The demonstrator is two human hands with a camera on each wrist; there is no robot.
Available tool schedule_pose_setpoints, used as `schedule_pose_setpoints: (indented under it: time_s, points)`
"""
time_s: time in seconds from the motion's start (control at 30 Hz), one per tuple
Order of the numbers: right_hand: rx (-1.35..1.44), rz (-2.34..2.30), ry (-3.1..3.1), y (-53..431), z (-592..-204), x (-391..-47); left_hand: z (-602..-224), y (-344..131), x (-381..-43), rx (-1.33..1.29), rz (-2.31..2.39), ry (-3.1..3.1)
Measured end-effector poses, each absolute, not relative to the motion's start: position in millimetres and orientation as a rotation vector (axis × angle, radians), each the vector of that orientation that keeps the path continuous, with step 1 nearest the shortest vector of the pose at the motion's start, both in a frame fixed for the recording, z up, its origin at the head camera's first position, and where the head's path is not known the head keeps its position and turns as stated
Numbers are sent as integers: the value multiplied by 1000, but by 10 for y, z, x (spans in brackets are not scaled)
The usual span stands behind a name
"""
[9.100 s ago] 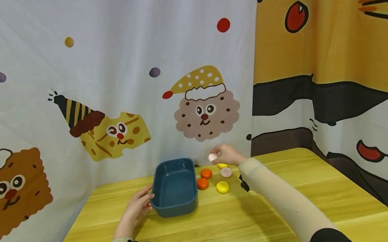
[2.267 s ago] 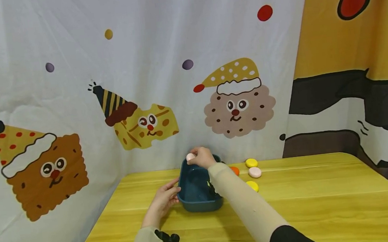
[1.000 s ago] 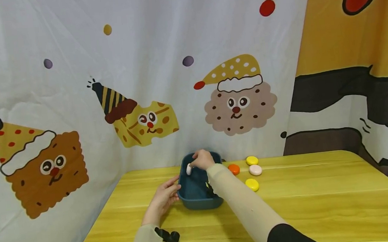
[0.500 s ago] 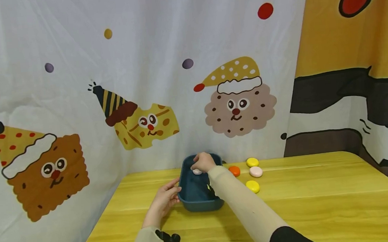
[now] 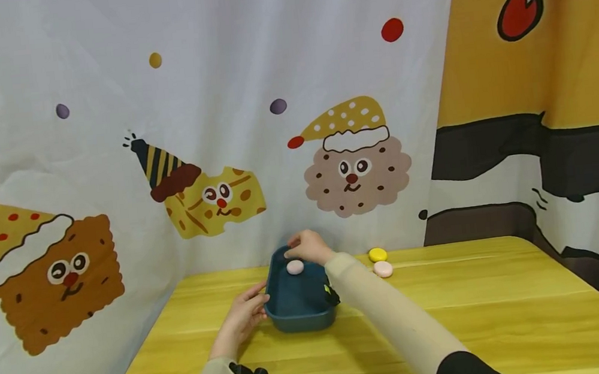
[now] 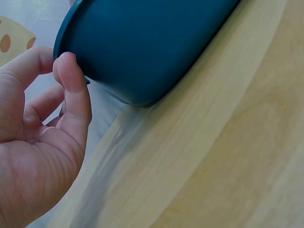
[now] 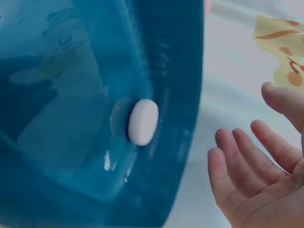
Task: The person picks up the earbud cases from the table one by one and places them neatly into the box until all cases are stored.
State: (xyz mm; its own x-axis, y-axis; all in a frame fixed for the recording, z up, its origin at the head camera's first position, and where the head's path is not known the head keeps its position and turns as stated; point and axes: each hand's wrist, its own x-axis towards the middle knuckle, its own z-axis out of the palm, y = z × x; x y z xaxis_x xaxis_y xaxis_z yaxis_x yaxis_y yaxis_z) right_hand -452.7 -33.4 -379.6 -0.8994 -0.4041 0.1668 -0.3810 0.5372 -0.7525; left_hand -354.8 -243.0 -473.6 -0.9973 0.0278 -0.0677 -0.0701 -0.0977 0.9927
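Note:
My left hand [image 5: 242,319] holds the left rim of a dark blue rectangular dish [image 5: 304,322], its thumb and fingers meeting at the edge in the left wrist view. Inside the dish, near its far end, lies a smooth pale pink disc [image 5: 294,267]. The right wrist view shows that pink disc [image 7: 143,122] flat against the glossy bottom by the wall. Above the dish's far rim hovers my right hand [image 5: 311,247]. Its fingers [image 7: 247,173] are spread and loosely bent, with nothing between them, apart from the disc.
On the yellow wood-grain table [image 5: 484,301], a yellow disc [image 5: 377,255] and another pale pink disc [image 5: 383,269] lie right of the dish. My right forearm [image 5: 393,316] covers part of the table there. Behind stands a cartoon-printed cloth [image 5: 223,68].
The right hand carried a pink disc from the group on the table into the dish, let go of it and rose slightly. The left hand kept its hold on the rim.

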Motion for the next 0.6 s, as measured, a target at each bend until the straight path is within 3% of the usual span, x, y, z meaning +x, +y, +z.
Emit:
schedule_pose_setpoints:
  time_s: [0.27,0.6]
  points:
    - [-743,-1489,2694,2,-3751,-4464,-4728,-2460,-3516,-69,2268,2083]
    - [-590,-1604,2756,589,-3761,-4461,-4692,-2411,-3519,-55,2246,2067]
